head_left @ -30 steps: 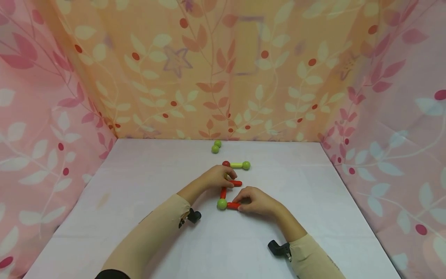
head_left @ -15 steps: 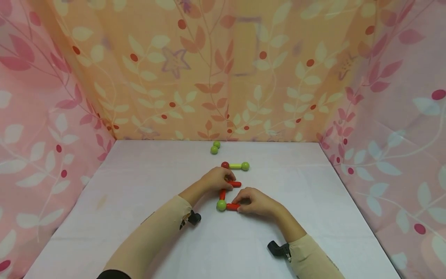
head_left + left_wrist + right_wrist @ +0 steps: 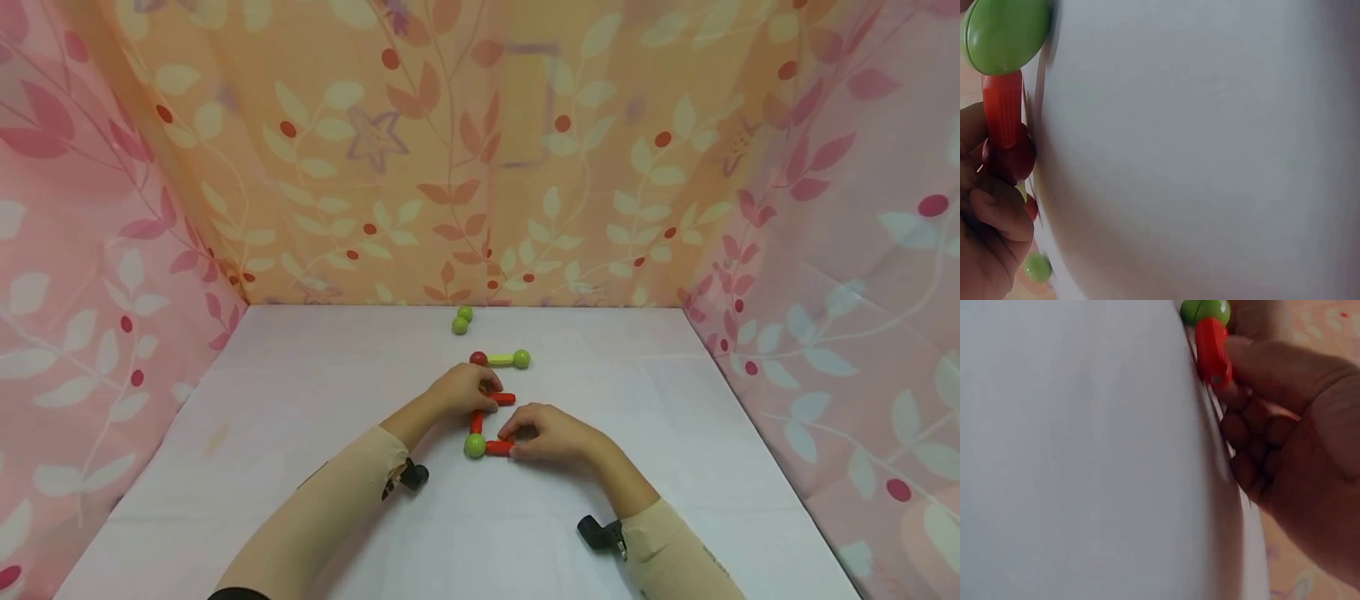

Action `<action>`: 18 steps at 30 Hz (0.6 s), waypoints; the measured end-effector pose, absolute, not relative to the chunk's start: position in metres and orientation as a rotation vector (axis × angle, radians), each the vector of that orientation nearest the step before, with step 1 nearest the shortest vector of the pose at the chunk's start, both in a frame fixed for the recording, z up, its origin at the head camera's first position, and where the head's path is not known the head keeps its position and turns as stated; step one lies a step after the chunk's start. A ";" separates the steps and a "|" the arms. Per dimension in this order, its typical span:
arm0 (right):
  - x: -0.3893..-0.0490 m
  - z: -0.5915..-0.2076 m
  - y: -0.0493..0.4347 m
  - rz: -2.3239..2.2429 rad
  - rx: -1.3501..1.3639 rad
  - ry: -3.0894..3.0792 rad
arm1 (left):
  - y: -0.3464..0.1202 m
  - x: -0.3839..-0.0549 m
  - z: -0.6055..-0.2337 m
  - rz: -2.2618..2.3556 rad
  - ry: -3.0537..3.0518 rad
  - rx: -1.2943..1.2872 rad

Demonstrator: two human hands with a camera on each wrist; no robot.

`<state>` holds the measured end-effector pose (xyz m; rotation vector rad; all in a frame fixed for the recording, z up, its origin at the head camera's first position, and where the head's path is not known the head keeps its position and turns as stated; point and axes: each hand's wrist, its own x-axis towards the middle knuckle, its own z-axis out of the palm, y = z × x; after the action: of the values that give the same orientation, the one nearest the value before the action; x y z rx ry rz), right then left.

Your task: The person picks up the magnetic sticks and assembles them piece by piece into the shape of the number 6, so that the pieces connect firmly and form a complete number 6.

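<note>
A joined figure of balls and rods from a building set lies on the table. My left hand [image 3: 463, 390] pinches a dark red ball [image 3: 1010, 161] at the figure's middle, mostly hidden under the fingers in the head view. One red rod [image 3: 502, 399] sticks out to the right there; another red rod [image 3: 1002, 109] runs from it to the near green ball [image 3: 475, 446]. My right hand [image 3: 553, 432] pinches the lower red rod [image 3: 1212, 350], whose other end meets that green ball. Farther back, a red ball [image 3: 478, 358] joins a yellow-green rod [image 3: 500, 361] ending in a green ball [image 3: 521, 358].
Two loose green balls [image 3: 462, 320] sit together near the table's back edge. The white-covered table [image 3: 315, 358] is bounded by a flowered orange cloth [image 3: 315, 208] behind and pink cloths at both sides. Black wrist cameras [image 3: 598, 533] sit on both forearms.
Both hands keep their grips almost unmoved. The whole view has shifted slightly, and the far red ball and yellow-green rod lie a touch farther left.
</note>
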<state>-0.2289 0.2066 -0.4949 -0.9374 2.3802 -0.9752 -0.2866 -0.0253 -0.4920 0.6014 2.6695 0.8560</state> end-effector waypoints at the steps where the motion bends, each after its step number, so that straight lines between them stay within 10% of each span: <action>1: -0.232 -0.490 0.206 -0.965 -0.934 2.375 | -0.027 -0.286 -0.492 0.855 2.671 0.602; 18: -0.326 -0.369 0.178 -0.903 -1.007 2.621 | -0.049 -0.282 -0.498 0.871 2.655 0.597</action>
<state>-0.3264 0.1783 -0.3692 -1.0069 2.6209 -0.9033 -0.2825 -0.0486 -0.4980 0.5973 2.6546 0.8707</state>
